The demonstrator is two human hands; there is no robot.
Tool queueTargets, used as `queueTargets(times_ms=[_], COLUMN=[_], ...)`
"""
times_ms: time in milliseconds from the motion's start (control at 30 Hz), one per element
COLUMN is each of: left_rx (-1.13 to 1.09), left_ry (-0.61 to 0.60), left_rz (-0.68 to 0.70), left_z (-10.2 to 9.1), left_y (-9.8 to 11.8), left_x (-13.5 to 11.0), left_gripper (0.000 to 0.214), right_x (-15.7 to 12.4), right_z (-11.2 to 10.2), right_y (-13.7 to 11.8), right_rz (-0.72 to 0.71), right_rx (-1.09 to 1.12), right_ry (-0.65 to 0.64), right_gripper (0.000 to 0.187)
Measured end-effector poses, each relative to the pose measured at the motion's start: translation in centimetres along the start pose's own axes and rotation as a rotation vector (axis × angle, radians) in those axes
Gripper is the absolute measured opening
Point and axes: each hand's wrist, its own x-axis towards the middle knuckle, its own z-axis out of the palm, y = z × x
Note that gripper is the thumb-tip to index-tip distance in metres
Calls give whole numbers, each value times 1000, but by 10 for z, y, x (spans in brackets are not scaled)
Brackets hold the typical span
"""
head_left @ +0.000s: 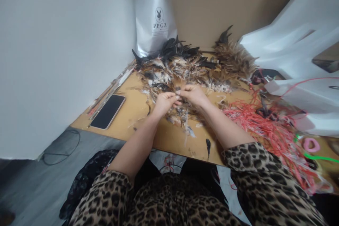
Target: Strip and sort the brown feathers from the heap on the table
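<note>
Both hands meet over the middle of the table, fingertips pinched close together. Between them a small tuft of brown feathers (177,84) points away from me. My left hand (166,102) is closed at the base of this tuft, and my right hand (194,94) pinches it from the other side. Just beyond lies a wide heap of loose feathers (166,69), brown, white and black. Smaller feather scraps (182,118) are scattered under and in front of my hands. Exactly where each fingertip grips is hard to make out.
A phone (108,112) lies at the left by a white wall. Behind the heap stands a silvery bag (155,17). Pink-red strings (275,130) spread over the right side, with dark scissors (264,110) on them. A brown feather bundle (234,58) rests at the back right, beside white bags (286,42).
</note>
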Motion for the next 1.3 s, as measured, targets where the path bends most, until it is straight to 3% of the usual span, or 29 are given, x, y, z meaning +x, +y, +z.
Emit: queueTargets(times_ms=[333, 533, 767, 967, 1100, 1267, 1300], left_rx=[-97, -433, -617, -540, -483, -539, -561], left_ry=[15, 16, -5, -39, -35, 42, 52], left_rz=[-20, -141, -220, -224, -183, -142, -142], left_z=[3, -6, -12, -10, -10, -11, -11], left_y=[2, 4, 7, 5, 2, 4, 4], left_x=[-3, 1, 2, 0, 1, 2, 3], left_gripper=[18, 13, 11, 12, 16, 12, 11], right_x=[0, 0, -8, -10, -8, 3, 5], right_z=[0, -1, 0, 2, 3, -20, -28], right_y=[-1, -3, -10, -11, -11, -10, -9], right_rz=[-18, -98, -493, -502, -446, -220, -167], right_rx=[17, 32, -649, -859, -810, -342, -276], right_ry=[-13, -3, 31, 110, 95, -3, 31], right_gripper=[27, 34, 39, 32, 30, 38, 35])
